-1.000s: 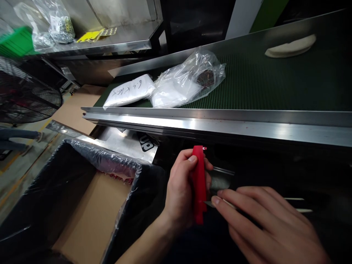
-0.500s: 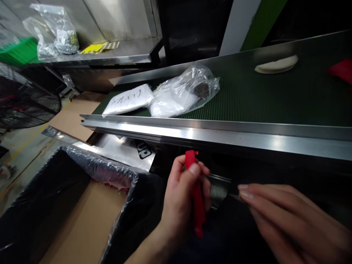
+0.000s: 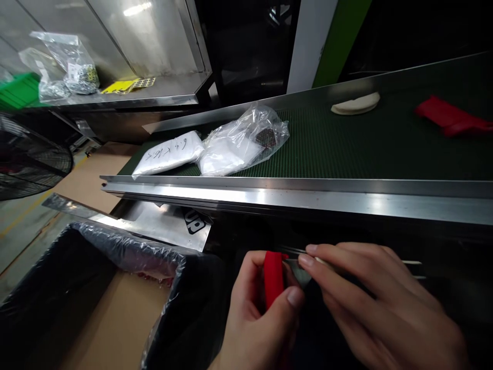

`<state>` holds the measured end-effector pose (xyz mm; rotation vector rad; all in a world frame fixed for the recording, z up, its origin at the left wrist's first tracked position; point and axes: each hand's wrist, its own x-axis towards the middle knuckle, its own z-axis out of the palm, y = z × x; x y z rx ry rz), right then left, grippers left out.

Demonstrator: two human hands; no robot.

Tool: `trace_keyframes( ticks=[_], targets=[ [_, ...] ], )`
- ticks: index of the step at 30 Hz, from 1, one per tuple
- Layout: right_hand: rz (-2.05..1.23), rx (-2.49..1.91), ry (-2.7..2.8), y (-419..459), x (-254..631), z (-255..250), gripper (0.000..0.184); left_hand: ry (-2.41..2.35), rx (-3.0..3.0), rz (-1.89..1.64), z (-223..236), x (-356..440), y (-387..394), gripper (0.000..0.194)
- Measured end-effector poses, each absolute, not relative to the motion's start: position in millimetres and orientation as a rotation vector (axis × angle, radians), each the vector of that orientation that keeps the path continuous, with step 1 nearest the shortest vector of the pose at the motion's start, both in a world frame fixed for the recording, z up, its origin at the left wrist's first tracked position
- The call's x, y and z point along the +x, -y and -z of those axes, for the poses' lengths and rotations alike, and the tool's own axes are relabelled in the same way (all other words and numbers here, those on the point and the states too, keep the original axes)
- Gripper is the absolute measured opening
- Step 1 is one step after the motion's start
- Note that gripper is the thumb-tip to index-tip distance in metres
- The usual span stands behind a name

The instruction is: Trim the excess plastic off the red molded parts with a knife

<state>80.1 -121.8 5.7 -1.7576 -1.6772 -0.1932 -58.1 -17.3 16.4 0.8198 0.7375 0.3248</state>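
My left hand [image 3: 262, 313] is closed around a red strip [image 3: 274, 277], its upper end standing up between thumb and fingers. A small red tab sticks out at the strip's top right. Close by on the right, my right hand [image 3: 370, 298] pinches a thin pointed metal tool [image 3: 293, 260] between thumb and fingertips. The tool's tip is at the strip's upper edge; whether it touches cannot be made out. Most of the tool is hidden by the fingers, so its exact kind does not show. The strip's lower part is hidden behind my left hand.
A green conveyor belt [image 3: 308, 154] with a metal rail [image 3: 269, 192] runs across ahead. On it lie white packets [image 3: 169, 152], a clear bag [image 3: 246, 139], a cream curved piece [image 3: 356, 104] and a red piece [image 3: 450, 115]. A black-lined box [image 3: 127, 239] stands left; a fan [image 3: 34, 154] is beyond.
My right hand has moved left, bringing the tool to the red strip. My left hand is lower and nearer, still holding the strip. The view has shifted right, showing more of the red piece on the belt.
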Motion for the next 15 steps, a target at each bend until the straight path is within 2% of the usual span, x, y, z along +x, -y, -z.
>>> trace_keyframes(
  ticks=[15],
  targets=[
    [0.230,-1.773,1.697,126.7,82.8,2.1,0.044,-0.768,0.871,-0.262,-18.2,-56.0,18.7,0.038]
  ],
)
